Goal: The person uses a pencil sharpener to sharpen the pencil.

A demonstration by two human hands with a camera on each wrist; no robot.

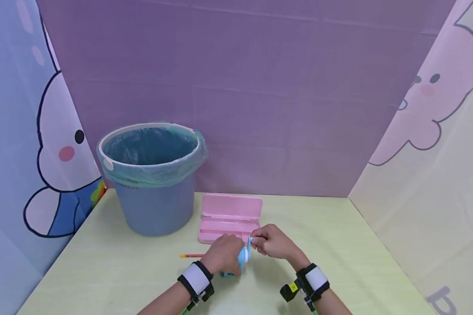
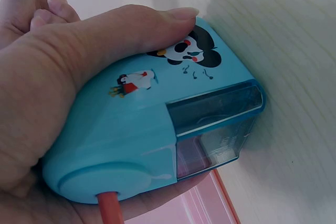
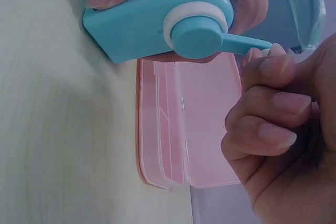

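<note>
My left hand grips a light blue crank pencil sharpener, its thumb lying across a cartoon print on the body. In the left wrist view a red pencil sits in the sharpener's front hole, below a see-through shavings drawer. The pencil's yellow end points left in the head view. My right hand pinches the end of the crank handle between thumb and forefinger, the other fingers curled. Just behind both hands lies an open pink pencil case.
A blue-grey bin with a teal plastic liner stands at the back left of the pale wooden table. Behind the table rises a purple backdrop. Cartoon-printed panels flank both sides.
</note>
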